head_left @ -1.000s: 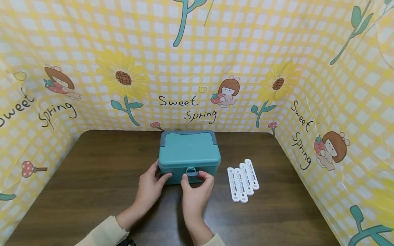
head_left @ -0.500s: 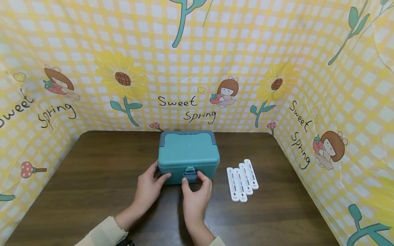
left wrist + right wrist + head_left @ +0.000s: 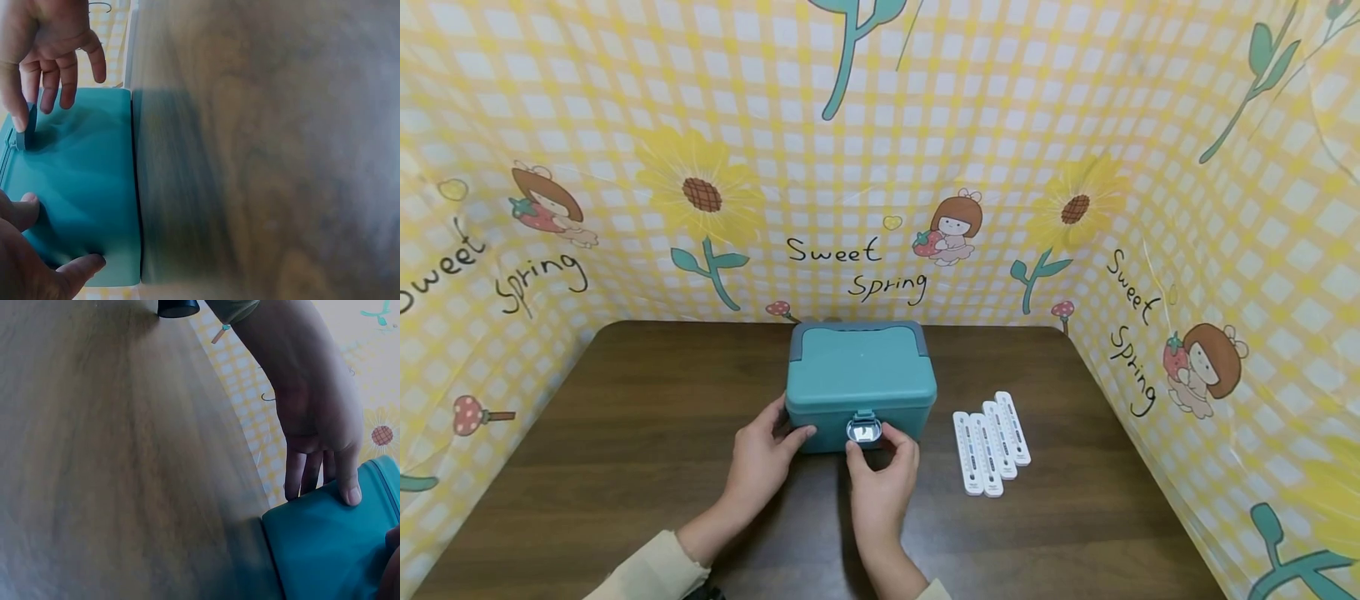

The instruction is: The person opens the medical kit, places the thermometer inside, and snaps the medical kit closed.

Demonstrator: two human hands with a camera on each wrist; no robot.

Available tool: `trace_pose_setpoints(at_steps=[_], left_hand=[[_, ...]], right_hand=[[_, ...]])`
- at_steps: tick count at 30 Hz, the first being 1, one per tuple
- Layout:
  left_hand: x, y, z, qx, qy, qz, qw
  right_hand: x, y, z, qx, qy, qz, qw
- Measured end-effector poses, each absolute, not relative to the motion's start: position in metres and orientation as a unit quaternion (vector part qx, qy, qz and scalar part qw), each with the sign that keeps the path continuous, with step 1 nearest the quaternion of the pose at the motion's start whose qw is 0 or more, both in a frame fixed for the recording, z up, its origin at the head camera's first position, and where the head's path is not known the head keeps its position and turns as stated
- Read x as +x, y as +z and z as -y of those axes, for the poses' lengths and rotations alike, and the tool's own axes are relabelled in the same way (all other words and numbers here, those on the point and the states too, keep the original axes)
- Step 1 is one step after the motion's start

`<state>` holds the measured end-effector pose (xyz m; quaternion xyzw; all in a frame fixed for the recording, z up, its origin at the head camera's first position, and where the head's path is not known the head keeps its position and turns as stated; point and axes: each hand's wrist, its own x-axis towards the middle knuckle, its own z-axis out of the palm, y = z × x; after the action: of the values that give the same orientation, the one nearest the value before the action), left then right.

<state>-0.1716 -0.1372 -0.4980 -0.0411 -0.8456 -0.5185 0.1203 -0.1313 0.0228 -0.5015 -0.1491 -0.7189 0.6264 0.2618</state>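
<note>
A teal lidded box (image 3: 861,367) stands near the back edge of the table, its lid down. My left hand (image 3: 760,458) holds the box's left front corner, thumb on the front and fingers along the side. With thumb and index finger, my right hand (image 3: 886,487) pinches the front latch (image 3: 864,429), whose shiny face shows. In the left wrist view the latch (image 3: 26,128) stands out from the box front. In the right wrist view my left hand's fingers (image 3: 310,469) lie against the box side, while only a little of the right hand shows.
Several white thermometer-like strips (image 3: 991,443) lie side by side on the brown table (image 3: 662,400), right of the box. A yellow checked cloth (image 3: 850,167) with printed flowers hangs round the back and sides.
The latch has swung outward, and more of its face shows than a second ago. My right thumb and finger have moved slightly with it. The box and left hand have kept their place.
</note>
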Motion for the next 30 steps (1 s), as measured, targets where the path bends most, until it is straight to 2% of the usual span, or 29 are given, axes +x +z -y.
trace_pose_setpoints(at_steps=[8, 15, 30], left_hand=[[-0.173, -0.497, 0.140, -0.040, -0.515, 0.849, 0.113], [-0.171, -0.499, 0.143, -0.037, -0.519, 0.848, 0.106], [-0.175, -0.491, 0.154, -0.052, -0.499, 0.863, 0.064]], right_hand=[[-0.133, -0.504, -0.030, -0.118, 0.615, 0.736, 0.258], [-0.134, -0.504, -0.046, -0.105, 0.534, 0.814, 0.205], [-0.142, -0.489, -0.117, -0.023, 0.448, 0.878, 0.169]])
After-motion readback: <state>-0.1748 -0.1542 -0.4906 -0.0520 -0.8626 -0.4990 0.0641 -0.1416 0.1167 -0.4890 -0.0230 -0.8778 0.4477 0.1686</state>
